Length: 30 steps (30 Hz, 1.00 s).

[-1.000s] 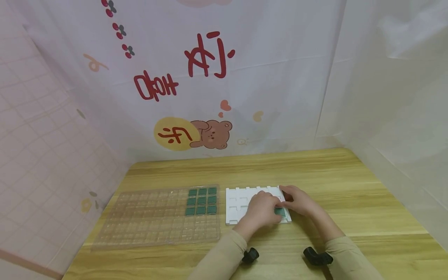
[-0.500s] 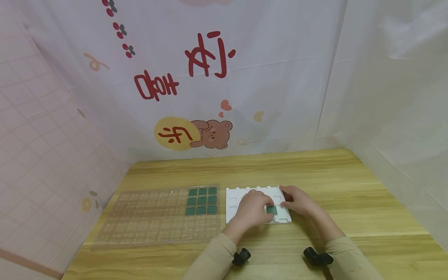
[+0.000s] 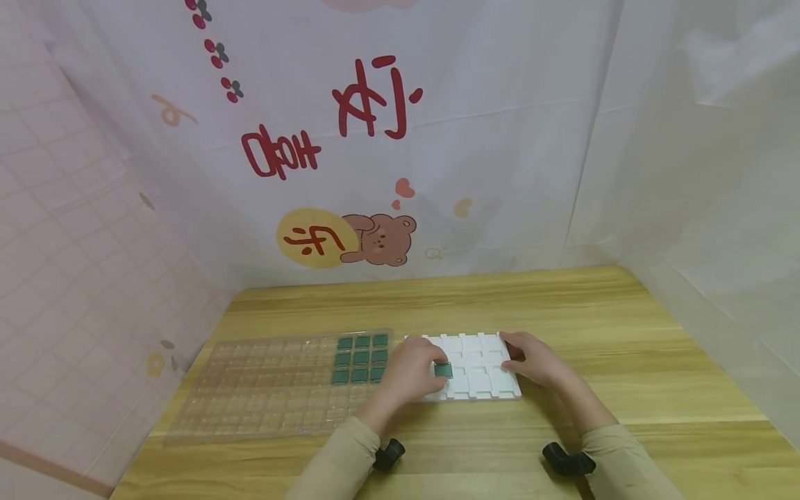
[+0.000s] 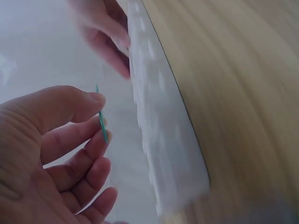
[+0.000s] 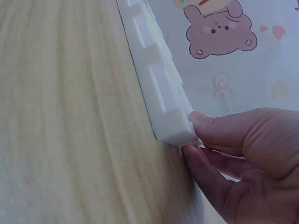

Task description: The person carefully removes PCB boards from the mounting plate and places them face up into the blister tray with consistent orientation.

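Between thumb and fingertips my left hand (image 3: 406, 371) pinches a small thin green circuit board (image 3: 443, 370) over the left part of a white tray (image 3: 481, 361) with rows of recesses. The left wrist view shows the board edge-on (image 4: 103, 126), apart from the tray. At the tray's right end, my right hand (image 3: 534, 357) holds the edge. In the right wrist view its thumb and a finger touch the tray corner. The recesses in sight look bare; my left hand covers the tray's left end.
A clear plastic blister tray (image 3: 262, 389) lies to the left on the wooden table (image 3: 437, 305). Several green boards (image 3: 360, 357) sit in rows near its right end. Printed cloth (image 3: 500, 139) hangs behind and at both sides.
My left hand has carried the green board leftward from the tray's right end to its left part. My right hand stays at the tray's right edge.
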Tool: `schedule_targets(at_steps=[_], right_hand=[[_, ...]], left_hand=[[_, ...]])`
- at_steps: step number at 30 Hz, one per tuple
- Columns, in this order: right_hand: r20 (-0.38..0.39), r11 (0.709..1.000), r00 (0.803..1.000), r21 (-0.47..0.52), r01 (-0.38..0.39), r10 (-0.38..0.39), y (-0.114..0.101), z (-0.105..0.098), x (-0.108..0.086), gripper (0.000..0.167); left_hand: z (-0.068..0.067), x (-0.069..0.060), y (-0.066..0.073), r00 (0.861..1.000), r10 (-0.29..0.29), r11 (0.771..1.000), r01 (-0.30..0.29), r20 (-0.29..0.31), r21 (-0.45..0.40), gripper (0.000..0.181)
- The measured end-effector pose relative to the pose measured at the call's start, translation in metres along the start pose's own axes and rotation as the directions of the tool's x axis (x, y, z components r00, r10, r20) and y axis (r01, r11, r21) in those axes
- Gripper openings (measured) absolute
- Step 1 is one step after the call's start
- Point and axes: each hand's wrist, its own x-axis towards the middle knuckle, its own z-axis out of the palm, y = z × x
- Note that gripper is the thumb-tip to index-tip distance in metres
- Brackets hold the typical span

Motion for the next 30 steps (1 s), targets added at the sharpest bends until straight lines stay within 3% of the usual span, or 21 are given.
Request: schedule_targets(at_steps=[15,22,26,30], right_hand=[[0.013,1.0,1.0,0.027,-0.001,0.0,0.0,-0.002,0.0,0.061],[0.015,1.0,1.0,0.028,-0.011,0.011,0.0,-0.002,0.001,0.06],[0.014,0.999,1.0,0.034,-0.007,0.006,-0.001,-0.002,0.001,0.06],[0.011,0.999,1.0,0.037,-0.003,0.002,-0.001,-0.002,0.001,0.059]], left_hand=[[-0.03,-0.045,-0.067,0.997,-0.07,0.998,0.069,-0.033,-0.006,0.015],[-0.038,-0.069,-0.094,0.993,-0.103,0.995,0.102,-0.05,-0.024,0.02],[-0.043,-0.078,-0.104,0.994,-0.102,0.995,0.103,-0.039,0.019,0.022],[-0.05,-0.086,-0.109,0.998,-0.061,0.998,0.062,-0.026,0.027,0.023]])
